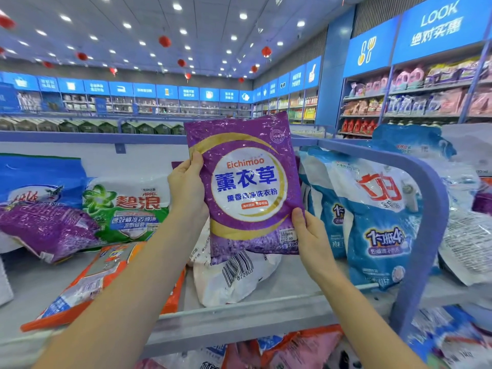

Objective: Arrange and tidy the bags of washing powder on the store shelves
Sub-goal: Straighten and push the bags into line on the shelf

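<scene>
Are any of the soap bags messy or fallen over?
Yes. An orange bag lies flat at the shelf's front edge, a white bag lies barcode side up, and a purple bag slumps on its side at the left.

- Pale panelled ceiling point(133, 12) dotted with small round recessed lights point(177, 6), all lit
- Round red lanterns point(164, 41) hang from it
- A band of blue sign panels point(186, 93) with white icons runs above the wall shelving point(165, 106) along the far and right walls
- Broad blue pillar point(328, 83) stands at the right between shelving bays
- Closest, a grey metal shelf board point(290, 286) with a rounded blue end frame point(436, 209)
</scene>
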`<state>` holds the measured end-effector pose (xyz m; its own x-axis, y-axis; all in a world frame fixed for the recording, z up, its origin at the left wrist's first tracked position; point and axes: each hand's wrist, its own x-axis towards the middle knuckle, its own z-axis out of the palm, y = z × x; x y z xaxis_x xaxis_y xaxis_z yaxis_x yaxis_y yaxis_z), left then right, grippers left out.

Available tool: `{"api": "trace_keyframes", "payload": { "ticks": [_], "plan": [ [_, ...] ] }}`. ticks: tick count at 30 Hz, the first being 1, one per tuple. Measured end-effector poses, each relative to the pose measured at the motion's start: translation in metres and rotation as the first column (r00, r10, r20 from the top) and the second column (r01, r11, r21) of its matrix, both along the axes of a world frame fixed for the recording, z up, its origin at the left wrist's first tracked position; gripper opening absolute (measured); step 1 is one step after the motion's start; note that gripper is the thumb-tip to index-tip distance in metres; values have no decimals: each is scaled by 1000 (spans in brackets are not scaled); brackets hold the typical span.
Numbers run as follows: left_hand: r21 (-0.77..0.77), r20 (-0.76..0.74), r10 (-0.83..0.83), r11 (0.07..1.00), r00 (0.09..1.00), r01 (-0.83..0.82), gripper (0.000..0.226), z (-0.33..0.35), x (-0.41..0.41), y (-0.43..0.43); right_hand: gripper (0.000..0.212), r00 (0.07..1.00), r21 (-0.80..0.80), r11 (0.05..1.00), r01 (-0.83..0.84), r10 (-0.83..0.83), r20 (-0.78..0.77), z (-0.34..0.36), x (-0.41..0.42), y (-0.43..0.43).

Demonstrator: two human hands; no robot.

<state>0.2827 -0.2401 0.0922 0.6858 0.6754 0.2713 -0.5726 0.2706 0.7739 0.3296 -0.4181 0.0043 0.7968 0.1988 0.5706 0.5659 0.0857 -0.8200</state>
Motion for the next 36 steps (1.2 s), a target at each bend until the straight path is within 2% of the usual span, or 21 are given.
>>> {"api": "trace_keyframes", "payload": {
  "ticks": [3,6,7,9,11,14,16,17,19,20,22,27,31,33,34,36],
  "plan": [
    [10,25,-1,1000,1000,1,22,1,-1,1,45,999,-1,1000,3,-3,-32,-4,2,-1],
    [12,-7,6,1000,1000,-6,22,0,-4,-2,45,956,51,990,-133,142,-257,-1,8,-6],
    [7,-18,8,1000,1000,-8,22,-2,-4,-4,44,935,58,980,-192,201,-294,3,7,-7],
    [-2,-38,-2,1000,999,2,22,-2,-5,-8,42,924,17,961,-275,269,-273,11,6,-7],
    [2,-56,-28,1000,998,28,24,-2,-7,-9,40,938,32,972,-231,231,-258,16,5,-4],
    [49,-86,-195,979,977,200,39,-9,-13,-3,10,967,86,992,-97,114,-228,15,6,-1],
    [136,-217,-314,928,924,347,58,-22,-19,0,10,973,160,987,-25,61,-224,13,9,-4],
    [181,-306,-346,894,887,411,57,-30,-22,0,14,977,179,984,6,33,-212,13,11,-6],
    [379,-468,-283,791,837,480,34,-43,-28,-1,23,984,172,984,45,-14,-178,17,12,-9],
    [519,-511,-206,701,835,490,24,-46,-29,-1,25,986,166,985,50,-22,-165,19,13,-10],
    [667,-506,-147,559,850,493,21,-50,-29,-1,26,987,152,988,40,-15,-162,21,14,-11],
    [765,-447,-109,469,888,442,22,-55,-20,3,6,993,10,999,33,-32,-118,24,19,-21],
    [836,-430,-29,363,902,410,38,-57,-11,5,4,994,-77,997,1,-10,-113,22,28,-27],
    [889,-381,37,289,924,355,38,-62,-9,5,16,988,-88,995,-46,32,-154,21,34,-29],
    [897,-366,45,283,929,340,39,-67,-10,4,22,983,-84,995,-57,42,-176,22,36,-30],
    [876,-361,36,355,932,325,54,-78,-16,0,27,978,-33,998,-52,44,-202,26,44,-36]
  ]
}}
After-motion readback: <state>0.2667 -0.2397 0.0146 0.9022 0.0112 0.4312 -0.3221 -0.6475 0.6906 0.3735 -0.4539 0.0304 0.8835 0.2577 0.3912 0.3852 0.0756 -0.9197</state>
